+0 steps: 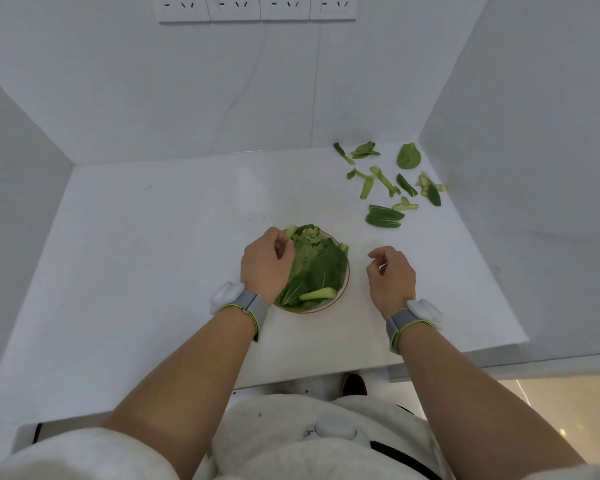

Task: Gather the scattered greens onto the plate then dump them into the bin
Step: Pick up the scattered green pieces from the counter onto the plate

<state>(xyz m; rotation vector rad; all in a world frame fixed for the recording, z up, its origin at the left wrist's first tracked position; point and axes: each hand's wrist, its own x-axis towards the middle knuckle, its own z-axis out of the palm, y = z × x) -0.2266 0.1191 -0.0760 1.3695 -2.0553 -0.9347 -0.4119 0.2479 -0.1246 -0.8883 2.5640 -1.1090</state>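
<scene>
The left hand (265, 263) rested on the plate's (346, 282) left rim, fingers curled over the heaped greens (321, 268). The right hand (390, 275) hovered just right of the plate, fingers loosely curled, holding nothing. Scattered greens (388, 188) lay on the surface (153, 254), far right.

white table (146, 271) mid-frame | pale grey walls (84, 81) on three sides | sockets (257, 6) top centre | glossy floor (551, 393) lower right
</scene>
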